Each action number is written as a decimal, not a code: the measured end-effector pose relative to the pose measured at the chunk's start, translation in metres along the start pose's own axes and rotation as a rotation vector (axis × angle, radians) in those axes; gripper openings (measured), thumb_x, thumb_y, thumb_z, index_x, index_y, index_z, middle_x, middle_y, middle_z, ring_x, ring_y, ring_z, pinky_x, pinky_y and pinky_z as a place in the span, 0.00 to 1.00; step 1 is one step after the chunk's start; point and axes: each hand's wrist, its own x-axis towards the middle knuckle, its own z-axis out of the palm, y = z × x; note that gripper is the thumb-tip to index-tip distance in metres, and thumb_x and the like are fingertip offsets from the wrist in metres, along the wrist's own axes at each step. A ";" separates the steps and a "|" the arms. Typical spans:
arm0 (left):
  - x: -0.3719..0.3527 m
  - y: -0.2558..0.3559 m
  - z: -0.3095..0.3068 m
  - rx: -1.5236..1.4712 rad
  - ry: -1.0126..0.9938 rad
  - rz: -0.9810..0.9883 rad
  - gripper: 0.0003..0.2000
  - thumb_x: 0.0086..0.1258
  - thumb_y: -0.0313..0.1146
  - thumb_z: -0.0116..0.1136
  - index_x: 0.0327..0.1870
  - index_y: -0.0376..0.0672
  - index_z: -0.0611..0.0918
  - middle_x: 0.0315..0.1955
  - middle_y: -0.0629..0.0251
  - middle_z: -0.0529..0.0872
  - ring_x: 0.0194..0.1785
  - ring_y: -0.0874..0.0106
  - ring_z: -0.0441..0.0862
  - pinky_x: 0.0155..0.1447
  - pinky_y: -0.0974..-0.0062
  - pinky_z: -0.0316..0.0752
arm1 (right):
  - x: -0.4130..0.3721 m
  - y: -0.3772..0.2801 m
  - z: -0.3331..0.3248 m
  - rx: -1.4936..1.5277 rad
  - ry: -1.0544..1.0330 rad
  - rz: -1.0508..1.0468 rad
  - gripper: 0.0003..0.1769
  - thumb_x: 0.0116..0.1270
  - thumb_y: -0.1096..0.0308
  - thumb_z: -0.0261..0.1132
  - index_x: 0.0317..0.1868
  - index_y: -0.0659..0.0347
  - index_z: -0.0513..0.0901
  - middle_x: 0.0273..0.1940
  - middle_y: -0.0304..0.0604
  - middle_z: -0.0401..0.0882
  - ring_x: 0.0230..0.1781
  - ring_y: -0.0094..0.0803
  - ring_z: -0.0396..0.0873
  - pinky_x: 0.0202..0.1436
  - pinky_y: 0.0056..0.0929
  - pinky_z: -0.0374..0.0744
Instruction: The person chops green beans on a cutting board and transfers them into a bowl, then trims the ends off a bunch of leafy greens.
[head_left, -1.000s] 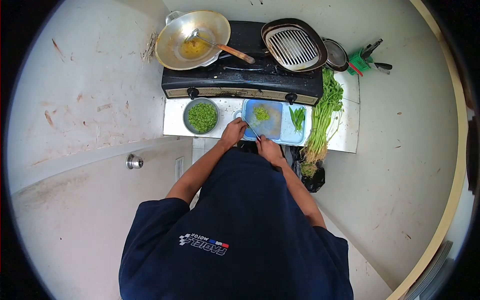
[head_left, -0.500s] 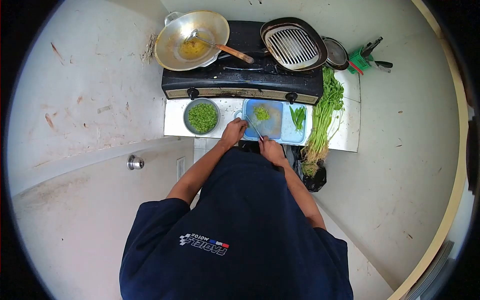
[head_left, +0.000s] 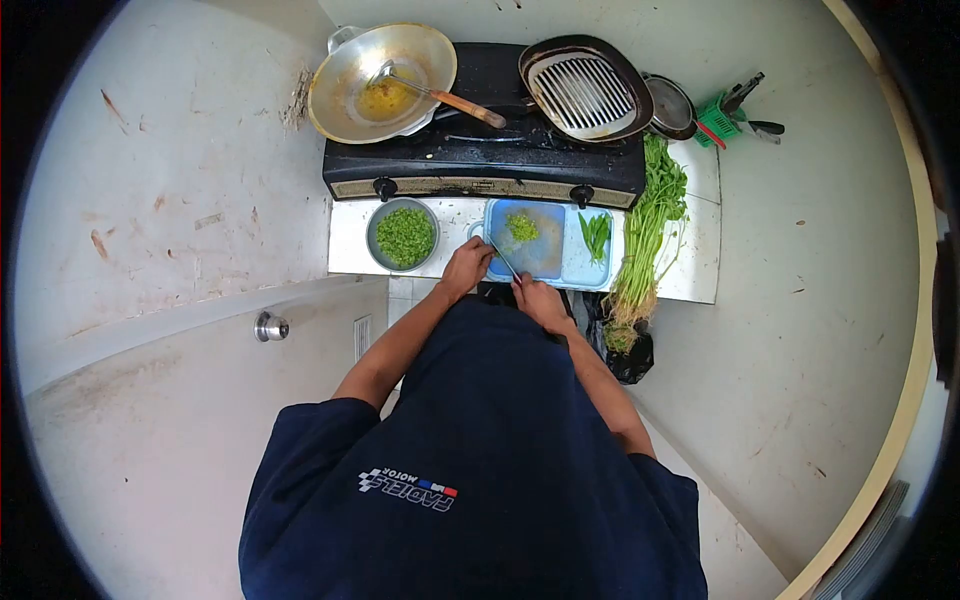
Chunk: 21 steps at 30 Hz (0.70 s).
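Observation:
My right hand (head_left: 541,303) is closed round the handle of a knife (head_left: 504,259) at the near edge of a blue cutting board (head_left: 571,272). The blade slants up and left across the board towards the fingertips of my left hand (head_left: 467,265). That hand is closed at the board's left edge; whatever it pinches is too small to make out. Beyond the blade lies a small heap of chopped greens (head_left: 521,227). Several long green pieces (head_left: 595,236) rest on the board's right part. Left of my left hand stands a grey bowl (head_left: 373,250) full of chopped greens.
Behind the board is a black stove (head_left: 480,165) bearing a wok (head_left: 335,105) with a wooden-handled ladle (head_left: 465,104) and a grill pan (head_left: 585,92). A bunch of leafy greens (head_left: 648,225) with roots hangs over the counter's right front edge. A green basket (head_left: 715,118) holds knives.
My right hand and the knife have shifted slightly left, bringing the blade closer to my left fingertips. My left hand has hardly moved.

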 end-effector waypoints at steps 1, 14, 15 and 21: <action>0.000 0.000 0.000 -0.005 0.003 0.002 0.07 0.70 0.25 0.62 0.44 0.38 0.89 0.37 0.52 0.84 0.41 0.50 0.86 0.48 0.57 0.82 | 0.001 -0.001 -0.001 -0.008 -0.004 0.001 0.23 0.80 0.52 0.55 0.48 0.69 0.79 0.29 0.65 0.86 0.33 0.65 0.87 0.39 0.59 0.85; -0.004 0.004 0.000 -0.032 0.008 0.005 0.06 0.68 0.23 0.62 0.42 0.36 0.89 0.38 0.52 0.84 0.41 0.51 0.86 0.47 0.58 0.82 | 0.006 0.004 0.011 -0.035 0.061 -0.051 0.21 0.80 0.56 0.54 0.45 0.71 0.77 0.28 0.64 0.86 0.31 0.63 0.86 0.37 0.58 0.84; -0.004 0.004 0.000 -0.025 -0.008 -0.017 0.06 0.68 0.24 0.63 0.42 0.36 0.89 0.38 0.53 0.84 0.41 0.52 0.86 0.48 0.59 0.82 | 0.006 0.004 0.011 -0.034 0.066 -0.051 0.21 0.80 0.56 0.54 0.46 0.71 0.77 0.29 0.64 0.86 0.31 0.63 0.86 0.38 0.58 0.84; -0.002 0.002 0.000 0.006 -0.022 0.001 0.07 0.69 0.25 0.62 0.42 0.36 0.89 0.37 0.52 0.83 0.41 0.50 0.85 0.49 0.57 0.81 | -0.005 0.009 0.009 -0.052 0.007 -0.013 0.21 0.80 0.57 0.54 0.46 0.71 0.78 0.29 0.63 0.86 0.32 0.62 0.87 0.38 0.57 0.85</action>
